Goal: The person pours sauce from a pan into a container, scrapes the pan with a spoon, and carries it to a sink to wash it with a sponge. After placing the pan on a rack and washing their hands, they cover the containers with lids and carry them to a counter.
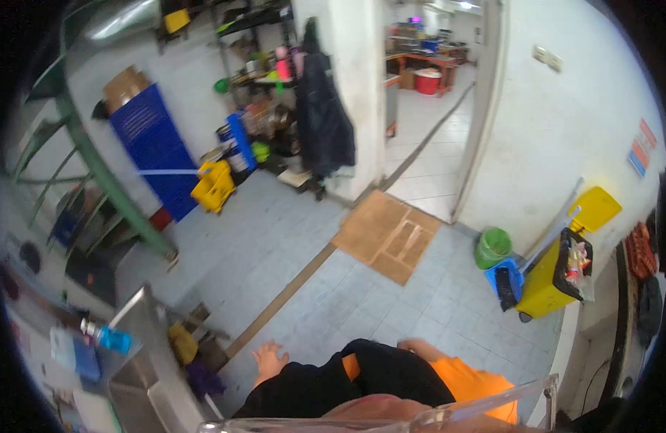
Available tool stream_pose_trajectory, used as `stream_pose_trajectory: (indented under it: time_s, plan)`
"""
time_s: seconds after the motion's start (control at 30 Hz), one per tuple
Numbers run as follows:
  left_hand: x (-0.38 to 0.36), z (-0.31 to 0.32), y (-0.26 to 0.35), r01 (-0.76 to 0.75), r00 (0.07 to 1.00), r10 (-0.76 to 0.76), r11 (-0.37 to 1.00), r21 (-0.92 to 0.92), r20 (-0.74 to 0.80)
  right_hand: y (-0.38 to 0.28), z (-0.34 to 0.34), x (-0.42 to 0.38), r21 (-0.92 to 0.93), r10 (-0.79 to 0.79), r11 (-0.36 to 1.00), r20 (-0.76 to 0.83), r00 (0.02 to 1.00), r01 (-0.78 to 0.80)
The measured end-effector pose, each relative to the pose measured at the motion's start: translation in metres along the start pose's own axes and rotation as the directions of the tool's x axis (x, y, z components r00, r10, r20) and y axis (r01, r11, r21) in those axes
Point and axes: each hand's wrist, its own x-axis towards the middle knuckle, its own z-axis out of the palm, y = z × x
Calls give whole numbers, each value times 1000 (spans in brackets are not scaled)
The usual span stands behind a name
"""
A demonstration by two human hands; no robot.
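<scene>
- At the lower left of the frame, a blue bottle (pixel 114 338) is seen standing on the steel worktop (pixel 142 317), untouched.
- The left hand (pixel 269 361) is held spread and empty near the worktop; nothing has been picked up.
- The right hand cannot be seen.
- A clear tub (pixel 484 404) is seen bottom right.

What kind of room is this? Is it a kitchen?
Probably the back or cleaning area of a kitchen or shop. A yellow mop bucket stands by stacked blue crates, a yellow bin holds rubbish, and a metal sink sits near the person's left hand.
</scene>
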Motion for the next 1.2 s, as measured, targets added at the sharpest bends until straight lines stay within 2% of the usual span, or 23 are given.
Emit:
stream_pose_trajectory:
  time_s: [0.03, 0.13, 0.27, 0.37, 0.4, 0.43, 0.47, 0.5, 0.53, 0.57, 0.6, 0.63, 0.67, 0.7, 0.73, 0.77, 0.8, 0.9, 1.0, 1.1, 1.2]
  plan:
    - [40, 39, -2, -32, 993, 35, 999, -28, 113, 14, -17, -15, 121, 64, 990, 16, 998, -65]
    - [101, 59, 60, -121, 971, 122, 992, -19, 205, 19, -42, -70, 487, 214, 835, 143, 966, -256]
    - [199, 105, 161, -226, 929, 235, 972, -67, 286, 29, -147, -100, 776, 297, 445, 344, 891, -448]
    - [278, 121, 239, -278, 902, 293, 956, -93, 318, 26, -250, -37, 852, 252, 91, 481, 840, -515]
    - [304, 132, 252, -292, 892, 308, 951, -100, 329, 32, -286, -30, 914, 184, 382, 67, 981, -134]
    - [330, 140, 270, -304, 883, 323, 946, -108, 341, 39, -331, -20, 754, -4, 602, -327, 945, 263]
    - [358, 148, 289, -317, 874, 337, 941, -116, 351, 35, -374, -4, 751, 5, 609, -328, 945, 257]
    - [390, 156, 309, -331, 865, 353, 936, -122, 357, 28, -418, 17, 450, 552, 792, -240, 799, -412]
    - [425, 161, 327, -348, 856, 369, 929, -125, 361, 35, -453, 35, 66, 856, 388, -394, 333, -919]
    - [460, 165, 345, -365, 847, 386, 922, -128, 367, 73, -474, 49, 71, 856, 383, -403, 325, -921]
    - [493, 168, 363, -381, 834, 402, 915, -132, 377, 119, -492, 61, -13, 745, 631, -270, 610, -776]
    - [527, 168, 383, -399, 822, 419, 907, -137, 386, 155, -511, 68, -53, 548, 829, -115, 828, -556]
    - [565, 167, 401, -418, 809, 436, 898, -137, 394, 157, -532, 69, 244, 725, 680, -84, 684, -691]
    - [602, 163, 422, -439, 796, 454, 888, -136, 400, 154, -552, 65, 511, 853, 445, 9, 522, -735]
    - [634, 163, 443, -456, 778, 470, 879, -140, 417, 131, -577, 51, 40, 861, 508, -3, 509, -860]
    - [659, 169, 466, -471, 758, 485, 870, -148, 437, 118, -601, 39, -443, 868, 442, -10, 497, -780]
    - [681, 170, 486, -483, 737, 495, 862, -154, 461, 130, -618, 36, -436, 876, 435, 0, 483, -788]
    - [742, 178, 541, -507, 678, 507, 847, -160, 532, 163, -664, 34, -295, 856, 388, -236, 460, -873]
    - [813, 187, 600, -518, 647, 506, 840, -158, 570, 251, -719, 58, -159, 779, 375, -479, 403, -913]
    - [902, 193, 651, -536, 633, 491, 836, -119, 598, 338, -772, 104, 3, 654, 418, -695, 298, -909]
    - [991, 202, 737, -545, 632, 494, 831, -110, 597, 442, -858, 131, 121, 479, 477, -866, 142, -871]
